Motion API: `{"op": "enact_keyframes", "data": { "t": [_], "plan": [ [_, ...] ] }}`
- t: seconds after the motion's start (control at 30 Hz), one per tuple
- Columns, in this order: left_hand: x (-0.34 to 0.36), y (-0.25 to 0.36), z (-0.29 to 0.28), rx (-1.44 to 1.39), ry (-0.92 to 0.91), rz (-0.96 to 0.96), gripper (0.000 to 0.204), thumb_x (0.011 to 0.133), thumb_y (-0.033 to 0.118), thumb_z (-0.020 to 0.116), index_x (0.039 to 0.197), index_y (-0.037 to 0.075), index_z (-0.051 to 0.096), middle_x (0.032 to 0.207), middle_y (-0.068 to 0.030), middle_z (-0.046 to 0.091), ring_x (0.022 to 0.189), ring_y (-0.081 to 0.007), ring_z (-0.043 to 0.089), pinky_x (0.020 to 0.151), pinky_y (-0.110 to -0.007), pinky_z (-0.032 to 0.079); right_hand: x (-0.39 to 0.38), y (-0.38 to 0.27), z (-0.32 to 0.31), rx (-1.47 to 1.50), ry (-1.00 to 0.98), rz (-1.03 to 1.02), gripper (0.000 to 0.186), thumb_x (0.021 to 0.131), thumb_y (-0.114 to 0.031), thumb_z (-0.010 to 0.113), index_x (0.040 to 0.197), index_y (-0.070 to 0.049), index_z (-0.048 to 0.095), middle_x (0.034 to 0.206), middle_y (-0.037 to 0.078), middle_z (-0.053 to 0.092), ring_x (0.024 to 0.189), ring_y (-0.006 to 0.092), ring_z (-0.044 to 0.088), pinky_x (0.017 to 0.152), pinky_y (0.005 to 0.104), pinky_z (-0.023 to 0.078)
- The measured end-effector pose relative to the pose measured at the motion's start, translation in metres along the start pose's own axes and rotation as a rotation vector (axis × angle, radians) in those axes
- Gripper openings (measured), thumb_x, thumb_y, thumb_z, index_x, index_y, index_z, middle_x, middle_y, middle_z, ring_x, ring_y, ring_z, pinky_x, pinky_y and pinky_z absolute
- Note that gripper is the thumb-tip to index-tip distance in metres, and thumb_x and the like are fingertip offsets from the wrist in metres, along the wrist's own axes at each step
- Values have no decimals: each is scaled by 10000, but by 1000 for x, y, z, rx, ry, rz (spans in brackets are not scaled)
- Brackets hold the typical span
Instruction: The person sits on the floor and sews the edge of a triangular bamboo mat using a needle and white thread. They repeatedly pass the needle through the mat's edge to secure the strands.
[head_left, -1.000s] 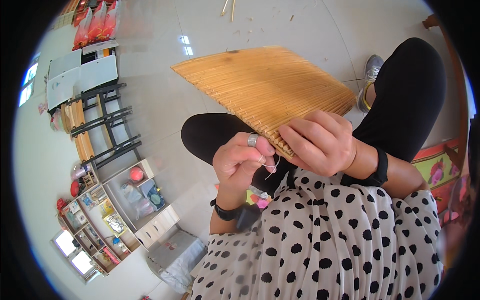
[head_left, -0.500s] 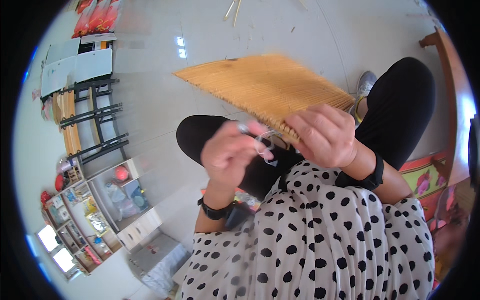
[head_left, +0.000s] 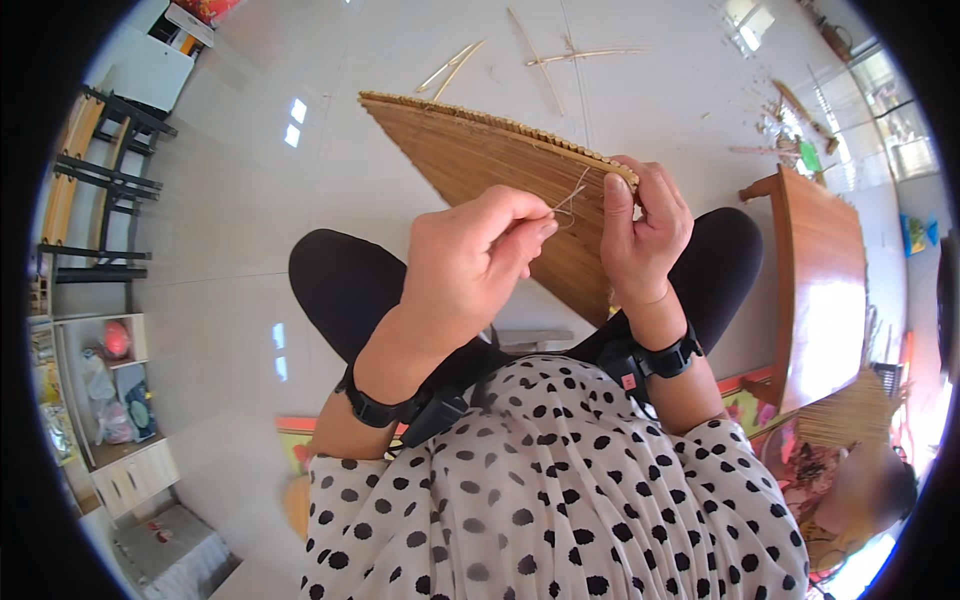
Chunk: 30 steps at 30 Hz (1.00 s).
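Observation:
A flat panel of thin straw-coloured stalks, laid side by side, is tilted above my lap with its cut edge along the top. My right hand grips it by its right corner, thumb on the near face and fingers behind. Close to that corner a loop of thin pale thread comes off the panel. The fingers of my left hand are pinched together on the thread, just in front of the panel's face. Whether a needle is in that pinch cannot be made out.
Loose stalks lie on the tiled floor beyond the panel. To the right stands a low wooden table, with a bundle of stalks and another person near it. Open shelves and black folding frames line the left side.
The panel has swung from lying nearly flat to a steep tilt, showing its other face. My left hand has closed from loose fingers into a pinch on the thread. The view has shifted rightward.

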<state>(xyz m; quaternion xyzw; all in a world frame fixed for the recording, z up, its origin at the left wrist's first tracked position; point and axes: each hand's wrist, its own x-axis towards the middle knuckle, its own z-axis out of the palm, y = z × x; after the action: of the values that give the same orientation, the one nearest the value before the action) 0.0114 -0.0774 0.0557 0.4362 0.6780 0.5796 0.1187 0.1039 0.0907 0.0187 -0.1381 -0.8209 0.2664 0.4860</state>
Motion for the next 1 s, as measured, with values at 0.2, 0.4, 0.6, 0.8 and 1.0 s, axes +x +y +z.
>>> {"op": "enact_keyframes", "data": {
  "t": [0.2, 0.4, 0.6, 0.8, 1.0],
  "plan": [
    [4, -22, 19, 7, 88, 31, 63, 983, 56, 675, 959, 15, 634, 660, -15, 615, 560, -69, 574, 484, -231, 447, -2, 0, -2, 3, -46, 43, 102, 928, -75, 677, 958, 19, 703, 728, 114, 601, 577, 216, 539, 563, 308, 444],
    [3, -28, 18, 76, 120, 6, 76, 1002, 87, 660, 971, 30, 619, 630, -20, 577, 524, -84, 543, 467, -251, 413, 4, 9, 6, 24, -16, 66, 138, 965, -100, 648, 961, 29, 697, 715, 107, 570, 580, 191, 510, 565, 300, 430],
    [9, -26, 23, 33, 56, -49, 60, 1006, 83, 645, 986, 34, 616, 651, -31, 582, 518, -96, 551, 481, -262, 445, 5, 20, 9, 74, -12, 110, 173, 987, -133, 648, 970, 31, 698, 714, 79, 564, 598, 143, 484, 569, 289, 418],
    [14, -34, 33, 124, 166, 114, 73, 886, 36, 728, 905, 47, 657, 750, -91, 596, 624, -283, 607, 565, -382, 479, 3, 20, 7, 51, -51, 146, 200, 1011, -160, 628, 997, 28, 697, 756, 77, 599, 660, 139, 511, 627, 288, 441],
    [22, -23, 41, 283, 248, 156, 85, 860, 4, 744, 935, 35, 721, 774, -87, 620, 614, -255, 611, 568, -351, 481, 1, 19, 4, 26, -78, 160, 215, 1027, -176, 609, 1015, 20, 697, 804, 82, 646, 716, 144, 550, 684, 288, 471]
  ]
}}
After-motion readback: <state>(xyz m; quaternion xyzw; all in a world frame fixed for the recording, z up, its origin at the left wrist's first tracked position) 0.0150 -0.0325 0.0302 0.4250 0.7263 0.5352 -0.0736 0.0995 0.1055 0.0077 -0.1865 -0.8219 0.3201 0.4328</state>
